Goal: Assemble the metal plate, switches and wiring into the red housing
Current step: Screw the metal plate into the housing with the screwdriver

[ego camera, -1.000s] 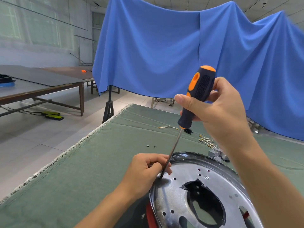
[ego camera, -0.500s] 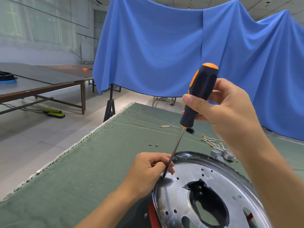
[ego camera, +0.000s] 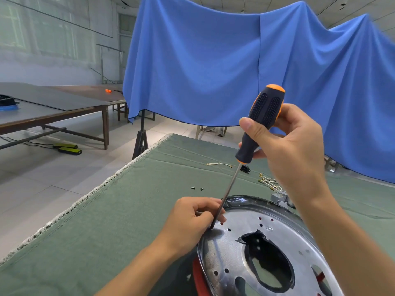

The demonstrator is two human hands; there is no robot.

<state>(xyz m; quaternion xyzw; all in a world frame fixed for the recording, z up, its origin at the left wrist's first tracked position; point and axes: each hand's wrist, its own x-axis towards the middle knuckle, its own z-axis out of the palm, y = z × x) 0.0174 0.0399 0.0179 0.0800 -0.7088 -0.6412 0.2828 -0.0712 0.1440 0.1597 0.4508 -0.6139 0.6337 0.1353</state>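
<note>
Right hand (ego camera: 295, 150) gripping screwdriver (ego camera: 263, 116), left hand (ego camera: 192, 221) pinching its shaft at metal plate (ego camera: 235, 248)

blue drape (ego camera: 213, 67) hung behind | brown tables (ego camera: 53, 110) left | green cloth (ego camera: 106, 221)

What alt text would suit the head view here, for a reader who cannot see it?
A right hand holds an orange and black screwdriver upright, its tip on a round metal plate over a red housing. The left hand steadies the shaft. Loose screws and wires lie on the green cloth.
</note>
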